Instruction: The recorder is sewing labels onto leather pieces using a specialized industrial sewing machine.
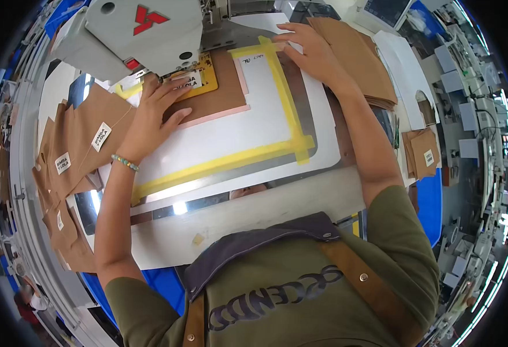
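Observation:
My left hand (154, 115) lies with its fingers spread on a brown sheet (231, 75), close under the head of a sewing machine (141, 34). Its fingertips touch a white printed label (192, 80) on a yellow plate (208, 72); they partly cover both. My right hand (309, 52) rests at the far right corner of a white template board (265, 118), fingers stretched out and nothing seen in them. Yellow tape (219, 156) frames the board, and a pink strip (216, 115) borders the brown sheet. What lies beneath my left palm is hidden.
Brown pieces with white labels (86, 141) overlap at the left. A stack of brown sheets (352, 61) stands beyond my right forearm, with smaller labelled brown pieces (421, 153) farther right. A blue bin (430, 208) sits below the table's right side. A screen (387, 8) stands at the back.

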Available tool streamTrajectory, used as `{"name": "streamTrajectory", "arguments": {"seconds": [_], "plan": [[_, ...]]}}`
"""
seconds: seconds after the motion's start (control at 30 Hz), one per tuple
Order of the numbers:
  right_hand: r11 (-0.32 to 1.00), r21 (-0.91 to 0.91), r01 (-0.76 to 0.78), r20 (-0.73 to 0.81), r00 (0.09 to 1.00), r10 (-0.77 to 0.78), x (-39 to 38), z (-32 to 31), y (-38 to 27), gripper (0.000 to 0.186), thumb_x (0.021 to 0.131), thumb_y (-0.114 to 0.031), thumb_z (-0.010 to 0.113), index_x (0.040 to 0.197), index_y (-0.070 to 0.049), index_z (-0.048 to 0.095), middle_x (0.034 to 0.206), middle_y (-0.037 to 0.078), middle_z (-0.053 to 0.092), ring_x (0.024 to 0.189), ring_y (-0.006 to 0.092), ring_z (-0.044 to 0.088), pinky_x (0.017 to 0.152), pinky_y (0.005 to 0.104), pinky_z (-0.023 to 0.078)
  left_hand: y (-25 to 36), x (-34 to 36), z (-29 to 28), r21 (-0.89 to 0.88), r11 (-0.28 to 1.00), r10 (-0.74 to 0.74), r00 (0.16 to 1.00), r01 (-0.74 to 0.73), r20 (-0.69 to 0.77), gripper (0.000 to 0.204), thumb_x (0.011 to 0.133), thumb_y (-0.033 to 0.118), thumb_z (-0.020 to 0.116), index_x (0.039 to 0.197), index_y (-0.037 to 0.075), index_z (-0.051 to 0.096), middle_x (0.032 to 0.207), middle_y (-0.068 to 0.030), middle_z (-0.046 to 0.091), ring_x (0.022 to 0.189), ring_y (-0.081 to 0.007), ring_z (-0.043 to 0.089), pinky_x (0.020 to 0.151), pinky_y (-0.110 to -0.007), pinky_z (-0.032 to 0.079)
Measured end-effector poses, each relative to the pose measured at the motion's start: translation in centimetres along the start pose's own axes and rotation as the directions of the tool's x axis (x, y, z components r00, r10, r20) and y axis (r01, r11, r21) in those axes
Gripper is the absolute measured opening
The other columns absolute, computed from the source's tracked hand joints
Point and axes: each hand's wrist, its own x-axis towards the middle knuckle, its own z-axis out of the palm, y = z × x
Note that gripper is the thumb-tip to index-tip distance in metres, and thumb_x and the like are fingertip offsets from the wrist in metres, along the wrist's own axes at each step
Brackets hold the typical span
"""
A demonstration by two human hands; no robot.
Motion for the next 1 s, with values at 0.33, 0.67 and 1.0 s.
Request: {"name": "streamTrajectory", "arguments": {"seconds": [0.33,0.67,1.0], "plan": [[1.000,-0.009,-0.001,0.027,1.000,0.001,-0.3,0.8,1.5,0.032,0.105,-0.030,0.061,0.127,-0.013,0.077,0.154,0.007,0.059,0.145,0.0300,0.050,0.121,0.0439,0.042,-0.6,1.0,0.0,-0.024,0.996,0.083,0.996,-0.083,0.008,0.047,0.093,0.016,0.076,0.138,0.006,0.071,0.154,-0.0042,0.062,0.117,-0.0322,0.049,0.115,-0.042,0.039],[0.999,-0.038,0.007,0.013,1.000,-0.007,-0.1,0.4,2.1,0.031,0.104,-0.027,0.061,0.125,-0.012,0.078,0.151,0.007,0.062,0.144,0.0295,0.050,0.121,0.0431,0.041,-1.0,1.5,-0.5,-0.023,0.997,0.082,0.994,-0.080,0.074,0.050,0.094,0.015,0.076,0.143,0.008,0.069,0.157,-0.0037,0.060,0.124,-0.0343,0.049,0.115,-0.043,0.039],[0.999,-0.034,-0.011,0.015,1.000,0.012,-0.2,0.5,2.5,0.031,0.103,-0.028,0.063,0.125,-0.010,0.078,0.150,0.007,0.063,0.143,0.0281,0.052,0.121,0.0419,0.042,-1.3,1.8,0.2,0.031,0.990,0.134,0.991,-0.134,0.017,0.050,0.095,0.018,0.075,0.144,0.010,0.069,0.156,-0.0024,0.061,0.118,-0.0338,0.049,0.111,-0.043,0.041]]}}
